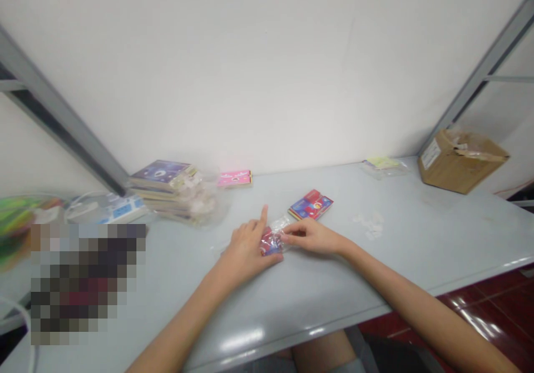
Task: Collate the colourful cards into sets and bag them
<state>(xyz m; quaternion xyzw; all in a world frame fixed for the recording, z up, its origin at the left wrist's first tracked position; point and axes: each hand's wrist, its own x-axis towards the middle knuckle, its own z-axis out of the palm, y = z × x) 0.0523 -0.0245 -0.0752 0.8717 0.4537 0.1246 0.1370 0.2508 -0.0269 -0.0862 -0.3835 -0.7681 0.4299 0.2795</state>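
A red and blue packet in clear plastic (pixel 271 242) lies on the grey table in front of me. My left hand (pixel 249 246) rests on its left part, palm down, with the fingers spread and the index finger pointing away from me. At the packet's right end, my right hand (pixel 307 236) pinches the clear plastic between thumb and fingers. Just behind my right hand lies a small stack of red and blue cards (pixel 311 204), touching nothing else that I can make out.
Stacked dark blue packs (pixel 161 172) stand at the back left beside crumpled plastic. A pink pack (pixel 235 178) lies near the wall, a yellow one in plastic (pixel 382 163) further right. An open cardboard box (pixel 459 164) sits at the right. A power strip (pixel 123 209) is at the left.
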